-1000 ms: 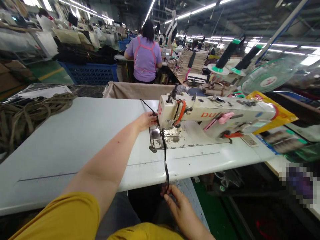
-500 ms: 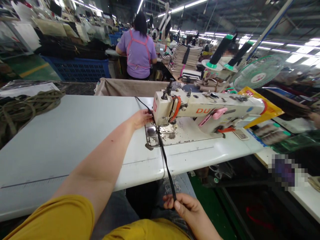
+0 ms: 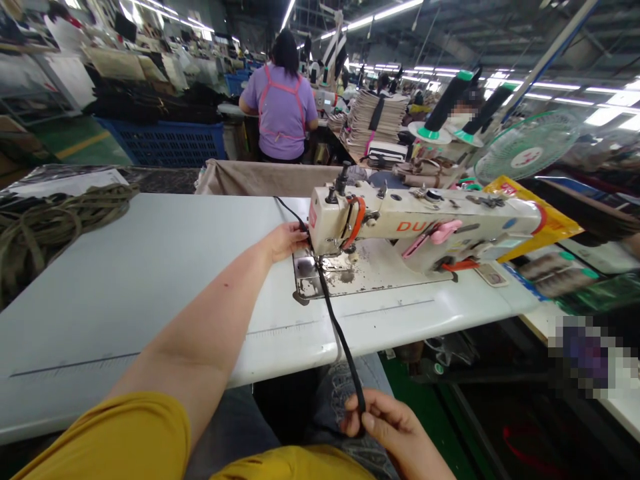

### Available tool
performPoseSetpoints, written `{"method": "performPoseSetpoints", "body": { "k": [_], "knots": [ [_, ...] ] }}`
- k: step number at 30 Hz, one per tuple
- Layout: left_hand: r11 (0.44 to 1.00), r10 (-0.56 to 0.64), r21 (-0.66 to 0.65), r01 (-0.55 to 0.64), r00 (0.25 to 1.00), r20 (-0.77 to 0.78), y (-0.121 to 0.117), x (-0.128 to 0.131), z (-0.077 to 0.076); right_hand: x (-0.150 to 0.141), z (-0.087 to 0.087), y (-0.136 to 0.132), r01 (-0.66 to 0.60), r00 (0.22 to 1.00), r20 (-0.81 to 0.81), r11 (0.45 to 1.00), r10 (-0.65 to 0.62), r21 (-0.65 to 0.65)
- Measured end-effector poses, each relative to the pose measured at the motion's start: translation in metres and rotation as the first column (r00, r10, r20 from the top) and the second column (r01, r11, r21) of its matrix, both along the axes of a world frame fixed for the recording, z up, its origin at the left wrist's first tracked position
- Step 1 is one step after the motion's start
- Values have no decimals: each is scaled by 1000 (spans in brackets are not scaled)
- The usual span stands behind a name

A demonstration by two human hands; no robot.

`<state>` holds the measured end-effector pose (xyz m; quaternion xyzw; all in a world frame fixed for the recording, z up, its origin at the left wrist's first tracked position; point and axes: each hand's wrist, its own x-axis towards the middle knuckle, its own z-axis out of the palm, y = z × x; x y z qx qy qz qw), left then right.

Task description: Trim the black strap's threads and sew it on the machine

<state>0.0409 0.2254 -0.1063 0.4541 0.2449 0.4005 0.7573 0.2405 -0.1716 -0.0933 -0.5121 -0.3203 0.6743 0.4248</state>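
Note:
A narrow black strap [image 3: 338, 329] runs from behind the sewing machine [image 3: 385, 217], under its needle area, and down over the table's front edge. Below that edge, my right hand [image 3: 383, 420] pinches the strap between thumb and fingers. My left hand [image 3: 287, 241] is at the left side of the machine head, its fingers closed at the strap where it comes out behind the needle. The machine head partly hides those fingertips. Past my left hand, the strap's thin far end lies on the white table [image 3: 190, 267].
Olive straps [image 3: 60, 227] lie heaped at the table's left. Behind the table hangs a beige cloth trough [image 3: 270, 179]. Black thread cones [image 3: 450, 103] and a fan [image 3: 527, 150] stand at the right rear. A person in purple [image 3: 283, 107] sits ahead, beside a blue crate [image 3: 165, 141].
My right hand has moved a little right and toward me, with more strap showing between it and the machine. My left hand stays beside the machine head. The camera view has shifted slightly.

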Motion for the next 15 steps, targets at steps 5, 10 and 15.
{"method": "performPoseSetpoints", "body": {
  "k": [5, 10, 15],
  "knots": [
    [1000, -7, 11, 7, 1000, -1, -1, 0, 1, -4, 14, 10, 84, 983, -164, 996, -85, -12],
    [1000, -12, 21, 12, 1000, 3, -1, 1, 0, -13, 10, 28, 91, 992, -94, 996, -89, 17],
    [1000, -19, 24, 19, 1000, -10, -2, 2, 1, -13, 7, 53, -1, 999, -53, 981, 11, 196]
  ]
}}
